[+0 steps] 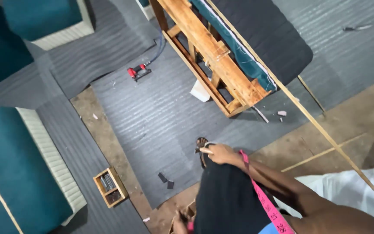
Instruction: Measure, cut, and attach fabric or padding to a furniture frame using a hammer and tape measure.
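So, looking straight down at a workshop floor, the right hand (220, 154) was closed on the top edge of a black cloth (226, 199), pinching it up near the middle of the view. That cloth hung down toward the bottom edge and covered most of the person's legs. A pink tape (262, 197) ran along the right forearm, from just behind the hand down to the bottom of the frame. The left hand (179, 225) only peeked in at the bottom edge, beside the cloth's left side, and honestly I couldn't tell if it was open or gripping anything.

Just past the right hand, a sandal (201, 144) showed on the grey carpet (152, 117). Further up, a wooden frame (213, 56) lay tilted, with teal fabric (239, 56) and a dark quilted panel (265, 34) on it. A long thin wooden strip (317, 121) leaned diagonally across the right side. A red nail gun (137, 71) with a blue hose sat on the carpet well away from the hands, upper left. A small wooden box (110, 187) of metal bits sat lower left, near a teal cushion (14, 173) with a cream ribbed edge. Two small dark scraps (166, 181) lay between the box and the cloth.
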